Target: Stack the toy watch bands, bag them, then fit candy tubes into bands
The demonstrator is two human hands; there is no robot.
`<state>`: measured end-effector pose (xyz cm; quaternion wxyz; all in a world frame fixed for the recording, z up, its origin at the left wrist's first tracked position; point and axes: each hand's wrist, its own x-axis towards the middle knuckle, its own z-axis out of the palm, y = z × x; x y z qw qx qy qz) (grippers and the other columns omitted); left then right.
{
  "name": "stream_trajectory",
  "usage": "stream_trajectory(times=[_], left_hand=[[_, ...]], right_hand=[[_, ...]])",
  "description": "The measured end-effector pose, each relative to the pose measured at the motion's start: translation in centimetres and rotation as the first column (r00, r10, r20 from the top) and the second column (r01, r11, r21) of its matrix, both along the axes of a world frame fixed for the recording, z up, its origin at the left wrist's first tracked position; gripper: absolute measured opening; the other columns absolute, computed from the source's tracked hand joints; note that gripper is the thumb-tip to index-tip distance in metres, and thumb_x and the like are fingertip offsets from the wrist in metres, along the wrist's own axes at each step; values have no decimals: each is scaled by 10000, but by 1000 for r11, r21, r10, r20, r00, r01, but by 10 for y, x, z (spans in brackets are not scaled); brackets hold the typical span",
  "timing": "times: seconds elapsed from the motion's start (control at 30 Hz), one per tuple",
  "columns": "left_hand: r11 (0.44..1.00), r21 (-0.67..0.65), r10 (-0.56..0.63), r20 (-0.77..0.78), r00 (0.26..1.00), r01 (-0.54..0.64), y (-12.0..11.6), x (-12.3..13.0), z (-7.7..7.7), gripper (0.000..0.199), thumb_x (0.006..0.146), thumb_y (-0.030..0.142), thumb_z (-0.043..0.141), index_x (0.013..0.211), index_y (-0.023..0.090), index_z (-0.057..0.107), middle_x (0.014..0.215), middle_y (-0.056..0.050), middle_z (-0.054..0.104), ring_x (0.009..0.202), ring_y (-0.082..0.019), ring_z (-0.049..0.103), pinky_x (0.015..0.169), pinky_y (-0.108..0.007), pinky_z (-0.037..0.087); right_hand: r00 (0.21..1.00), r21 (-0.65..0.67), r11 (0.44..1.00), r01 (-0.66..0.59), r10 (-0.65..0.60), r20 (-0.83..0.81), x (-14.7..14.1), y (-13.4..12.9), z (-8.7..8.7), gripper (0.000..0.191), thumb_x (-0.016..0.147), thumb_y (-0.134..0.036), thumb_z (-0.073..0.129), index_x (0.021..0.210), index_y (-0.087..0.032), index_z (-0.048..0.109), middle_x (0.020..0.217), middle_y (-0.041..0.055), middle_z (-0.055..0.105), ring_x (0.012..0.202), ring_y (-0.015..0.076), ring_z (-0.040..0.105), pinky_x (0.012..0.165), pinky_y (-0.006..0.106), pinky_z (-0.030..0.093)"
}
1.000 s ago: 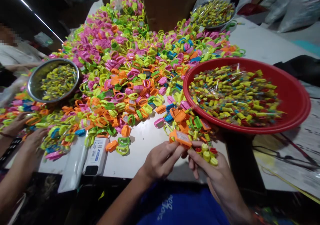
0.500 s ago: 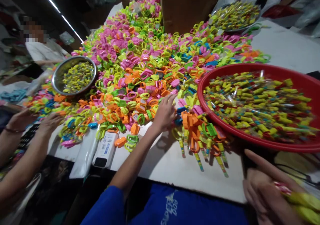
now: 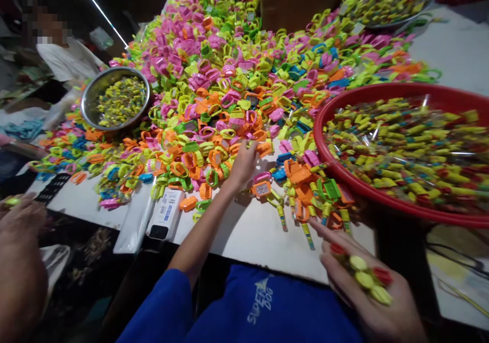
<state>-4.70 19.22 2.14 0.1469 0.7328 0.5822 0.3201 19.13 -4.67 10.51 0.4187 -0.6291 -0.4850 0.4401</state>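
In the head view, the left hand reaches with narrowly parted fingers to an orange plastic tag on the heap, while the right hand cups a bunch of yellow-and-red capped sticks below the red plastic basin.

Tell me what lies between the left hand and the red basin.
In the head view, a heap of orange, green, pink and blue plastic tags lies on the white table between the left hand and the red basin.

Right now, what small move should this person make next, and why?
Probably the left hand should pinch the orange plastic piece just ahead of it: it is reaching there, while the right hand already holds yellow and red pieces.
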Motion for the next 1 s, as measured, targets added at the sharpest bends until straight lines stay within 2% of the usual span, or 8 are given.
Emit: stream_trajectory(times=[0.07,0.17,0.3,0.4,0.47,0.7,0.83,1.0], left_hand=[[996,27,80,118,990,-84,1,-6,7,324,1130,239,325,1218,177,631,1232,-142,634,1127,-228,663,1007,-382,560],[986,40,134,399,907,-164,-13,-11,21,413,1154,418,291,1303,229,626,1226,-105,676,1159,-216,686,1001,-350,571],[992,-16,84,817,570,-123,-46,-3,42,432,1016,611,621,1261,263,695,1172,-67,730,1062,-224,716,929,-341,598],[990,-88,132,873,470,-113,-72,10,56,387,998,571,647,1262,292,699,1150,-60,733,1021,-212,712,923,-346,603],[990,-82,128,852,508,-113,-90,18,64,334,1023,504,611,1289,315,683,1168,-60,730,1037,-213,700,947,-359,599],[935,356,-115,298,948,1,-150,32,94,210,1001,236,630,1199,284,682,1145,-44,609,1109,-222,611,979,-396,575],[891,449,-104,62,993,65,-164,38,100,275,991,162,646,1254,243,656,1172,-78,577,1112,-228,604,880,-346,600],[874,478,-115,23,993,90,-176,52,93,334,1000,192,658,1331,205,611,1190,-104,587,1106,-238,618,877,-336,601]], right_hand=[[1000,-60,998,8,-8,-8,-7,4,6,479,894,-570,776,1278,-289,834,1282,99,792,1263,337,702,707,253,612],[992,-163,986,-48,28,-127,-11,9,12,553,892,-604,768,1290,-225,825,969,107,801,899,263,747,600,266,558],[963,-230,967,-109,45,-264,-18,15,19,642,911,-580,769,1415,-184,726,762,29,725,566,131,531,537,259,464],[940,-197,970,-141,68,-334,-23,19,23,575,931,-548,762,1384,-203,679,760,11,722,544,106,449,519,243,385],[924,-178,972,-152,76,-374,-25,20,26,467,942,-536,757,1274,-220,666,718,-4,708,525,96,406,511,236,336],[878,-130,975,-178,98,-468,-21,20,46,423,915,-588,765,1060,-191,746,705,27,685,520,111,462,494,256,350],[926,-95,991,-94,52,-374,-21,17,53,430,938,-533,762,1230,-218,743,728,18,701,521,120,493,483,250,386],[972,-8,1000,18,-20,-234,-28,17,46,466,952,-499,765,1347,-255,714,744,5,695,578,151,589,543,262,489]])
